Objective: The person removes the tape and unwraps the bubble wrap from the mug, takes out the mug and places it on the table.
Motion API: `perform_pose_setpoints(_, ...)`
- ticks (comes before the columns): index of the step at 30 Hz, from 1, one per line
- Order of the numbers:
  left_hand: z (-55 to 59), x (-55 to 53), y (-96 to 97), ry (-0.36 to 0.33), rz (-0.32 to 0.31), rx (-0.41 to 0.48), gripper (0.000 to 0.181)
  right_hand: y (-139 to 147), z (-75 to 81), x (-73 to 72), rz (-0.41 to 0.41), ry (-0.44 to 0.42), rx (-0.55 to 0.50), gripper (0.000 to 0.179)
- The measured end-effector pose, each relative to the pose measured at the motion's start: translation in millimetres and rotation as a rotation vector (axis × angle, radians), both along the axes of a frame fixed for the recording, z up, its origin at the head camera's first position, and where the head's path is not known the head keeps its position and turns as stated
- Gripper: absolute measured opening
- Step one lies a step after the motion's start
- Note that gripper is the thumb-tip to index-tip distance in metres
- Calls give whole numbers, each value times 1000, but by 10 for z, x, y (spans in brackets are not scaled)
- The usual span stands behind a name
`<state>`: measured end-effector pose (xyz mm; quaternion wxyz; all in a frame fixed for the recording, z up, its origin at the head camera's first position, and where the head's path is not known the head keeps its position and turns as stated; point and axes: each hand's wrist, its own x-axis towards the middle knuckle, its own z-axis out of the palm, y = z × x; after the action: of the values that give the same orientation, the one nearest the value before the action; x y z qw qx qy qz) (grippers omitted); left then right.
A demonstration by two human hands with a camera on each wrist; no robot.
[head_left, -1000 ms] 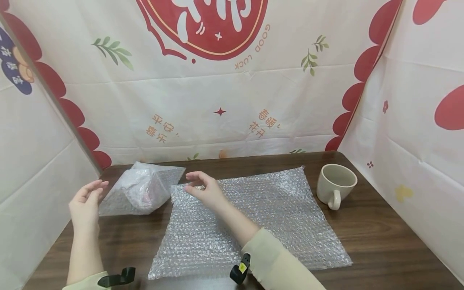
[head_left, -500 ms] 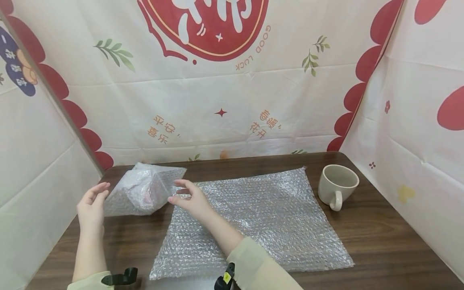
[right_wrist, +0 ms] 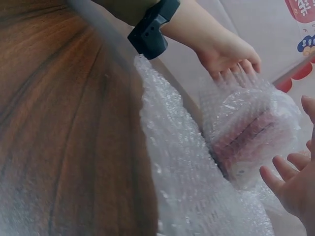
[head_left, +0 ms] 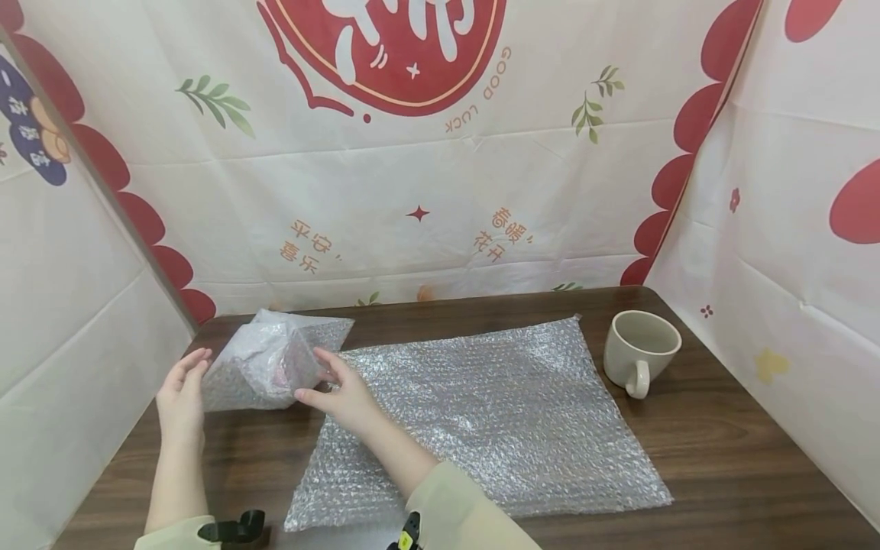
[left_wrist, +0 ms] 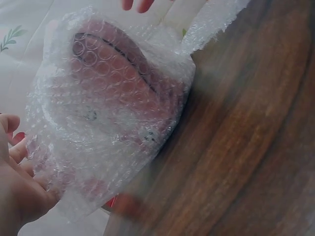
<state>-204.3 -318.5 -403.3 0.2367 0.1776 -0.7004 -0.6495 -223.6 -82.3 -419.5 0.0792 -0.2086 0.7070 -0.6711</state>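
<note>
A pinkish object with a dark line, of a kind I cannot tell, is wrapped in bubble wrap as a bundle (head_left: 271, 363) at the table's back left. At its left side is my left hand (head_left: 182, 397), fingers relaxed; in the left wrist view these fingers meet the wrap's edge. My right hand (head_left: 344, 397) is at the bundle's right side, thumb and fingers spread apart. The right wrist view has the right hand (right_wrist: 295, 189) close beside the wrapped bundle (right_wrist: 253, 130). Whether its fingertips touch the wrap, I cannot tell.
A flat sheet of bubble wrap (head_left: 495, 412) covers the middle of the dark wooden table (head_left: 729, 451), partly under my right forearm. A pale mug (head_left: 641, 351) stands at the right, handle towards me. Printed cloth (head_left: 412, 183) hangs around the table's back and sides.
My right hand has moved left and slightly down, from over the flat sheet's corner to the bundle's right side. My left hand has shifted slightly right towards the bundle, which stays in place.
</note>
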Motion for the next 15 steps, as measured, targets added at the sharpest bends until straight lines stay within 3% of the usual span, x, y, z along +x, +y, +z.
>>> perform_pose_setpoints(7,-28,-2,8,-37,-46,-108,49,-94,-76,7,22,-15,38,78)
perform_pose_setpoints(15,-45,-4,4,-82,-100,-331,57,-169,-91,22,62,-28,68,76)
